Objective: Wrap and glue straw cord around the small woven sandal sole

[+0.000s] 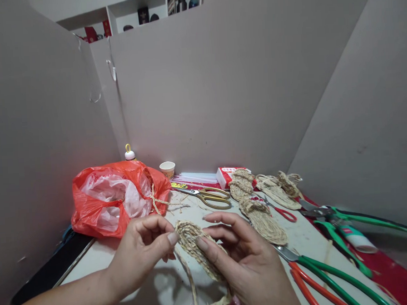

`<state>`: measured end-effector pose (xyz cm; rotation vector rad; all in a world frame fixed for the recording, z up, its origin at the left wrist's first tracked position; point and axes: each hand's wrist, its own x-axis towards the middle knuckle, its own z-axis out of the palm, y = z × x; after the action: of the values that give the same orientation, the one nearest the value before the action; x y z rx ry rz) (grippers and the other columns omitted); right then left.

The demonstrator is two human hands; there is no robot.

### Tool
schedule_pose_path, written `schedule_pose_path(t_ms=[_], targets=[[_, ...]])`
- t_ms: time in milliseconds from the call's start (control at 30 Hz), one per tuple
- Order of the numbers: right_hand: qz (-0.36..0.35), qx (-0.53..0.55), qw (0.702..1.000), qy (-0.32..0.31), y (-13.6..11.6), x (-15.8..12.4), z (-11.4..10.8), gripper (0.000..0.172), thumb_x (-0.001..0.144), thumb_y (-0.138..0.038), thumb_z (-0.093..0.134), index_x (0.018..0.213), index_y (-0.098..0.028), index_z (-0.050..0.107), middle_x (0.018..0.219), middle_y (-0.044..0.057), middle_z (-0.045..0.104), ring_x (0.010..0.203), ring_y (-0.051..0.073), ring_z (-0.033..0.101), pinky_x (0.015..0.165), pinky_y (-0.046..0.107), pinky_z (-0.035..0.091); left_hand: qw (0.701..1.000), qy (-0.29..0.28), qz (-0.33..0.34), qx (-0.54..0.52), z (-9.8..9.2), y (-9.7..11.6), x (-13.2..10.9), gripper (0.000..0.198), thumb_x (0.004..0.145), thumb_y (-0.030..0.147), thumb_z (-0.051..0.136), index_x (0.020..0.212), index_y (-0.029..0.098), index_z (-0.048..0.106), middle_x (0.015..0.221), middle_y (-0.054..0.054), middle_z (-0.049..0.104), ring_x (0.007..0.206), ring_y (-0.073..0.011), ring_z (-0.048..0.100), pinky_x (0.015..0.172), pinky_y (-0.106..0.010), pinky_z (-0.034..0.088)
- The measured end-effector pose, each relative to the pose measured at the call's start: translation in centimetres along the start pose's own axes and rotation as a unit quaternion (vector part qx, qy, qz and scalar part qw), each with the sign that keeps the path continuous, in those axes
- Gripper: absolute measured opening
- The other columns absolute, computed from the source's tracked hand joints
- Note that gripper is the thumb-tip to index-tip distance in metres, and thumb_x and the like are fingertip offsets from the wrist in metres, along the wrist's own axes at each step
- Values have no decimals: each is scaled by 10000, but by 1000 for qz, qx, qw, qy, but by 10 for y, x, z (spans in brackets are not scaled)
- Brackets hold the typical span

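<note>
An oval piece of coiled, braided straw (199,249), shaped like a small sandal sole, is held up over the table. My right hand (245,255) grips its right side, thumb on the near face and fingers behind. At its upper left edge, my left hand (148,244) has thumb and forefinger pinched together; whether a strand lies between them is too small to tell. A loose straw braid (192,285) hangs from the piece and curves toward my right hand. Finished-looking straw sandals (263,222) lie beyond my right hand.
A red plastic bag (82,209) stands at left. Behind are a paper cup (167,170), gold-handled scissors (214,198) and a red-white box (223,176). Red-handled scissors (286,214), green-handled cutters (339,218), red-and-green-handled pliers (328,278) and a white-green tube (358,239) lie right. Grey partitions (203,88) enclose the table.
</note>
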<state>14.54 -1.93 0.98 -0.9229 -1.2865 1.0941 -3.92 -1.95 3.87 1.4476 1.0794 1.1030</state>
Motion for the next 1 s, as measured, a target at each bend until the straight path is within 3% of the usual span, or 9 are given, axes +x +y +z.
schedule_pose_path(t_ms=[200, 400, 500, 600, 833, 1000], targets=[[-1, 1, 1000, 5, 1, 0, 0, 274, 768, -335, 745, 1000, -273, 614, 771, -16, 716, 696, 136, 656, 623, 219, 503, 1000, 2, 5, -7, -1, -1, 0, 241, 791, 351, 691, 718, 142, 596, 561, 23, 559, 535, -91, 515, 549, -213, 431], [18, 17, 998, 50, -5, -3, 6, 291, 753, -354, 746, 994, -263, 613, 763, -19, 715, 685, 135, 645, 631, 229, 500, 995, -16, 15, -99, 4, -12, 2, 343, 793, 409, 708, 1032, 180, 619, 685, 36, 559, 553, -84, 502, 568, -238, 493], [22, 22, 999, 42, -4, -4, 7, 280, 745, -351, 751, 969, -250, 617, 767, -10, 715, 698, 150, 658, 630, 245, 506, 994, -50, -6, -93, 11, -14, 3, 304, 736, 384, 765, 884, 136, 671, 709, -2, 601, 576, -93, 534, 559, -226, 496], [17, 11, 1000, 23, -4, -5, 8, 250, 731, -318, 758, 930, -241, 629, 783, 5, 720, 718, 172, 672, 620, 266, 509, 992, -45, -24, -116, 13, -14, 3, 247, 753, 359, 759, 789, 129, 676, 668, -13, 632, 573, -101, 578, 581, -226, 500], [14, -71, 997, 4, -7, -9, 8, 303, 707, -299, 731, 997, -275, 646, 934, 35, 744, 906, 233, 673, 702, 328, 509, 986, -11, -26, -162, 10, -17, 3, 214, 776, 336, 748, 764, 141, 660, 668, -2, 643, 586, -100, 603, 606, -224, 501], [-1, -82, 997, 2, -8, -7, 10, 356, 699, -298, 731, 1042, -281, 639, 1037, 40, 719, 948, 233, 661, 633, 290, 528, 989, 19, 15, -146, 7, -15, 2, 150, 832, 306, 695, 807, 162, 662, 746, -7, 657, 641, -111, 605, 639, -245, 504]])
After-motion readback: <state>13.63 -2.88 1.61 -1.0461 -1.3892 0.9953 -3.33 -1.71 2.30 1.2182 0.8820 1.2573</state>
